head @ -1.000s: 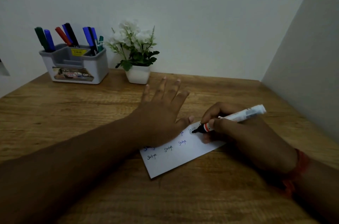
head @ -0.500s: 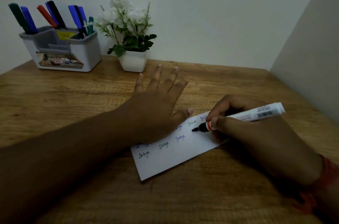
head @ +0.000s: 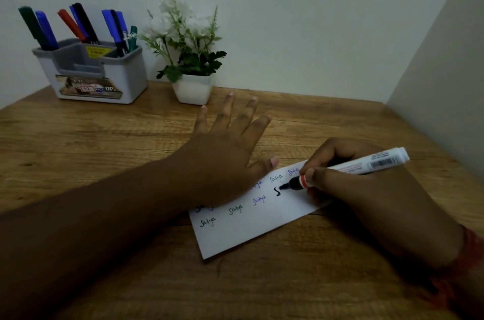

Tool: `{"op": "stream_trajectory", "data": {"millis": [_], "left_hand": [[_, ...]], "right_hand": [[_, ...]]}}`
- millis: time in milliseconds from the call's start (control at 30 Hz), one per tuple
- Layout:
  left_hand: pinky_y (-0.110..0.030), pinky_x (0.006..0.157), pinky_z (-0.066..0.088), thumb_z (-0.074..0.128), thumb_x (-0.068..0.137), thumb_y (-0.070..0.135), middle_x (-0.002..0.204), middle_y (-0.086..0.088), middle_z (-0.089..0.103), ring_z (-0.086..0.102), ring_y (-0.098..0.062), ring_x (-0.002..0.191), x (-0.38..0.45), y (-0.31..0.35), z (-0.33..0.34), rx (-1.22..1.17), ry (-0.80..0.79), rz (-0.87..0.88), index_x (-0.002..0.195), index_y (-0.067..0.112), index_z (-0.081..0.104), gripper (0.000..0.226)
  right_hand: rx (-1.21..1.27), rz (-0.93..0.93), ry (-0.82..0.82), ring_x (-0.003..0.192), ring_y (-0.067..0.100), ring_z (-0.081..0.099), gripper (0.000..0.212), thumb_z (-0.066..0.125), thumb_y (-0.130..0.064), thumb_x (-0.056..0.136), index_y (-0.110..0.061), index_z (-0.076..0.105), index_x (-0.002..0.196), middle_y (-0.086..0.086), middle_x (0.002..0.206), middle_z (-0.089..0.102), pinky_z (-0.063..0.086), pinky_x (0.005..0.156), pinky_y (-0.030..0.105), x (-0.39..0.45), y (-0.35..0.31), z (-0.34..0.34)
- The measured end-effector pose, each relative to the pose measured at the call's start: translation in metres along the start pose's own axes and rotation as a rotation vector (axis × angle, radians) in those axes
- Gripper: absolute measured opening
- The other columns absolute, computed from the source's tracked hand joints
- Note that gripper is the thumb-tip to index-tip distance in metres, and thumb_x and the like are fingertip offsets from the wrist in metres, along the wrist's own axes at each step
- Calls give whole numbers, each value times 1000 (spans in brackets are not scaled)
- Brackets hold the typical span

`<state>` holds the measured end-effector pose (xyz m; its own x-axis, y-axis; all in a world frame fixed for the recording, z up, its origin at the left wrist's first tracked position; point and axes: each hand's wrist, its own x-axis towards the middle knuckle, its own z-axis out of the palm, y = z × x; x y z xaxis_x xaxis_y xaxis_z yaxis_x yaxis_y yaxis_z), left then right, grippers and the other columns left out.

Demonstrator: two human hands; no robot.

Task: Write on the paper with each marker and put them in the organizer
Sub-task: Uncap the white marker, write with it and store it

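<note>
One white-barrelled marker is gripped in the right hand, thumb and fingers closed around the barrel near its orange band, with the black tip resting on the paper just beside a freshly drawn black "S". The left hand is laid flat, fingers spread and open, on the paper's upper left part, nothing being held in it. One sheet of paper is seen, lying slantwise on the wooden table. Six small handwritten words can be counted on it in two rows, and parts of two more are hidden under the left hand; their ink colours are hard to make out in the dim light.

One grey organizer stands at the far left of the table against the wall. About nine capped markers are held upright in it: two at the left, three in the middle, four at the right, though the overlapping ones at the right are hard to separate. One white pot of white flowers stands just beside the organizer.

The right wrist, with a red band, is cut off at the frame's edge. Bare table is left between the hands and the organizer, and along the near edge.
</note>
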<state>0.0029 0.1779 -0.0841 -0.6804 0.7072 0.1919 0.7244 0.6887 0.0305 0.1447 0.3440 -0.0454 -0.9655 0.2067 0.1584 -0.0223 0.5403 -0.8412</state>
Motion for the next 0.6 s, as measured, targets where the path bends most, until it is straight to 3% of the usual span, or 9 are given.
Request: {"op": "stream_trajectory", "data": {"millis": [200,433,533,600], "left_hand": [[-61,117,-10,17,92,71,160,8,-28,-36,-21,143,2,-2,2,26,-4,-13,152,38,-9,73],[-60,117,-11,10,89,74,160,8,-29,-37,-21,143,3,-2,5,39,7,0,151,39,-12,75],[-60,117,-12,9,89,74,160,8,-30,-38,-21,142,2,-2,4,31,-1,-7,152,38,-12,76],[-60,117,-12,8,87,75,160,8,-30,-38,-21,142,1,-1,3,32,8,-2,151,38,-12,76]], "right_hand": [[-5,102,-1,81,4,71,7,71,-29,76,-22,73,74,-11,85,77,60,73,32,-2,-7,4],[-25,84,31,77,1,69,6,72,-25,77,-21,71,73,-10,84,75,55,57,19,-1,-3,3],[0,50,55,76,7,70,7,69,-19,76,-17,69,69,-4,79,74,55,60,26,-1,-3,3],[2,62,59,80,9,71,7,69,-21,76,-17,70,70,-4,81,75,60,70,35,-1,-4,4]]}}
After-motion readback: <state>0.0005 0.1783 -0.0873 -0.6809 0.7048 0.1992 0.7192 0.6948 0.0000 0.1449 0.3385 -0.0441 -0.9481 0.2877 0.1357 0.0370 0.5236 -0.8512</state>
